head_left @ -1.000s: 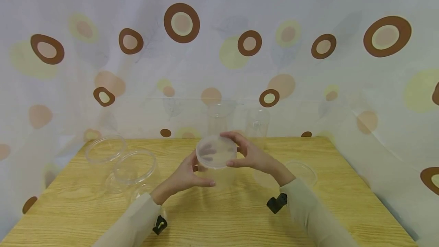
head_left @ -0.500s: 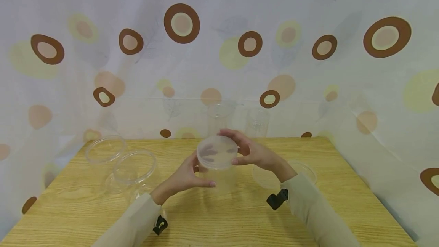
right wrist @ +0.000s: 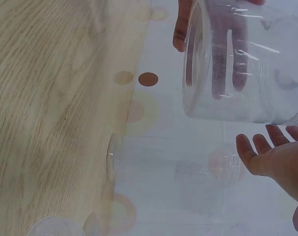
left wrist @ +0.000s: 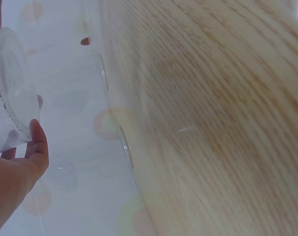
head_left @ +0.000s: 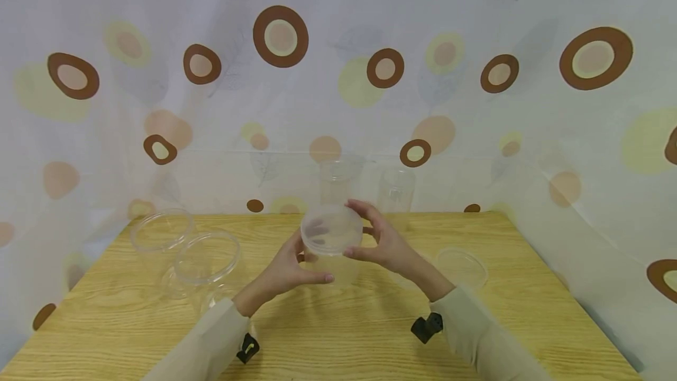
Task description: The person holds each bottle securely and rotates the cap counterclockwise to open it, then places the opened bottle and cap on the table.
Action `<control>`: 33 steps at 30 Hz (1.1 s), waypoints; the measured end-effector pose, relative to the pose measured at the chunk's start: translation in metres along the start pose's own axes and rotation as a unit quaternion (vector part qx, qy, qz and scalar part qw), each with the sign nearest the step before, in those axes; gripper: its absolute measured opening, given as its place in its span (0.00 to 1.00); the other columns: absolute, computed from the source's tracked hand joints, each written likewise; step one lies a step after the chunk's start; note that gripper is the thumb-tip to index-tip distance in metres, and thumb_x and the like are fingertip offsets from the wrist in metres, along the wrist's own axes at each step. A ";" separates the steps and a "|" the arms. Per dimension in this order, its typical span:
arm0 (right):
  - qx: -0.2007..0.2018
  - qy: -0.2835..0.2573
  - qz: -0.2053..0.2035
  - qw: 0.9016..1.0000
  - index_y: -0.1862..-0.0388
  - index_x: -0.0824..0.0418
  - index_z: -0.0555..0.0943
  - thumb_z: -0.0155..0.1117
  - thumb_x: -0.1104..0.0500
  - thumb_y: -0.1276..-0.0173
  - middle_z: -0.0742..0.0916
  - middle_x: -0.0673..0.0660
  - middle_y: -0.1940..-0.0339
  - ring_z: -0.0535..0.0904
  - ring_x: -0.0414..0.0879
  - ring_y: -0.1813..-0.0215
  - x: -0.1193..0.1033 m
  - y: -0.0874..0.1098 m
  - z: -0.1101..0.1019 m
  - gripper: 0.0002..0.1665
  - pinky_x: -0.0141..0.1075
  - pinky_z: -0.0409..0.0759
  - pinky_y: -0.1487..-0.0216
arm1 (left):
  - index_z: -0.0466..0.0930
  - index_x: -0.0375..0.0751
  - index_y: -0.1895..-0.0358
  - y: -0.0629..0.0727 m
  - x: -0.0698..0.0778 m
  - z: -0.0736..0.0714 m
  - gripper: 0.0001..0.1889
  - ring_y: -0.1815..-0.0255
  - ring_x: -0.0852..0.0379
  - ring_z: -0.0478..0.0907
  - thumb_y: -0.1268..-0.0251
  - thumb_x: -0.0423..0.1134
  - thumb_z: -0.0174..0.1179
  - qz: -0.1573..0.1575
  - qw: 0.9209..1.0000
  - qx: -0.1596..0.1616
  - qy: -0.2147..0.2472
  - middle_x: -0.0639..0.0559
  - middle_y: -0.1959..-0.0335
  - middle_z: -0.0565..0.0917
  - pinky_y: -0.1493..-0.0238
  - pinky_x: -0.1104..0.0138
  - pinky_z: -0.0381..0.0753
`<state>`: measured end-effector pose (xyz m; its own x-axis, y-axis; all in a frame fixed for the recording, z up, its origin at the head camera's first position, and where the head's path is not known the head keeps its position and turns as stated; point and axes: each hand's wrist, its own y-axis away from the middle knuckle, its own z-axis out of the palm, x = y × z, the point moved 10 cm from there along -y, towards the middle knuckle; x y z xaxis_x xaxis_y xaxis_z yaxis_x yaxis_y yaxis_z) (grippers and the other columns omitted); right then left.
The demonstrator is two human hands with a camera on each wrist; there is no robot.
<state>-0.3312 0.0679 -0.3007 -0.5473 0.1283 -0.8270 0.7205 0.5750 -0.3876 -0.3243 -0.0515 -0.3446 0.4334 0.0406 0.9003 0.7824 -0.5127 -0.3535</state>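
In the head view a clear plastic jar (head_left: 338,272) is raised above the table, with a translucent lid (head_left: 338,225) on its top. My left hand (head_left: 288,272) grips the jar's body from the left, its fingers showing dimly through the clear plastic. At the lid's right edge, my right hand (head_left: 388,243) grasps the rim, thumb in front and fingers behind. The left wrist view catches the jar's base (left wrist: 21,81) beside the left hand. From the right wrist the jar (right wrist: 232,64) lies sideways in the picture, with the right hand's fingertips by its lid end.
Two open clear jars (head_left: 207,280) stand on the left of the wooden table (head_left: 338,346). Two more clear jars, one taller-looking (head_left: 338,187) and one beside it (head_left: 396,196), stand at the back. Loose translucent lids (head_left: 462,268) lie right of centre. A patterned curtain (head_left: 338,110) hangs behind.
My right hand lifts its thumb slightly to the right along the lid's edge, then comes back left onto the rim. The jar rises a little and shifts slightly left in the left hand.
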 end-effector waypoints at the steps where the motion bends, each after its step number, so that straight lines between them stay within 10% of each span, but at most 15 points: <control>1: -0.002 0.003 0.003 1.000 0.30 0.58 0.54 0.69 0.56 0.44 0.62 0.57 0.32 0.58 0.53 0.33 0.001 0.000 0.001 0.48 0.55 0.61 0.36 | 0.48 0.60 0.30 -0.001 -0.004 0.000 0.51 0.37 0.49 0.62 0.55 0.32 0.71 -0.001 1.000 -0.001 0.001 0.53 0.34 0.62 0.48 0.53 0.68; 9: -0.075 -0.034 0.015 0.997 0.30 0.58 0.55 0.68 0.56 0.43 0.61 0.57 0.34 0.63 0.51 0.37 0.005 -0.004 0.006 0.46 0.44 0.68 0.39 | 0.51 0.59 0.31 -0.001 -0.012 0.003 0.49 0.41 0.53 0.66 0.56 0.35 0.72 0.009 0.999 -0.034 0.014 0.53 0.36 0.64 0.48 0.53 0.70; 20: -0.238 -0.191 0.007 0.952 0.27 0.62 0.45 0.64 0.58 0.39 0.56 0.61 0.31 0.57 0.65 0.36 0.004 -0.004 0.019 0.50 0.43 0.68 0.40 | 0.52 0.50 0.31 0.004 -0.009 0.012 0.47 0.43 0.54 0.71 0.55 0.37 0.71 -0.007 0.996 -0.088 0.016 0.45 0.38 0.67 0.45 0.57 0.72; 24: -0.231 -0.190 0.004 0.954 0.27 0.61 0.43 0.64 0.58 0.40 0.54 0.60 0.30 0.58 0.59 0.35 0.003 -0.003 0.018 0.51 0.43 0.66 0.38 | 0.51 0.51 0.31 0.004 -0.009 0.011 0.48 0.42 0.55 0.71 0.55 0.35 0.71 -0.003 0.996 -0.084 0.014 0.46 0.38 0.66 0.46 0.58 0.73; 33: -0.078 -0.052 -0.018 0.995 0.29 0.53 0.51 0.69 0.63 0.45 0.62 0.56 0.30 0.56 0.48 0.30 -0.004 -0.001 0.000 0.50 0.53 0.60 0.36 | 0.53 0.56 0.32 0.002 -0.008 0.000 0.49 0.42 0.51 0.68 0.58 0.34 0.72 0.007 1.000 -0.030 0.006 0.52 0.37 0.66 0.48 0.55 0.71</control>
<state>-0.3297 0.0667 -0.2972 -0.5180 0.0255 -0.8550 0.6225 0.6968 -0.3564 -0.3262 -0.0532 -0.3520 0.4379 0.0230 0.8987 0.7486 -0.5629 -0.3503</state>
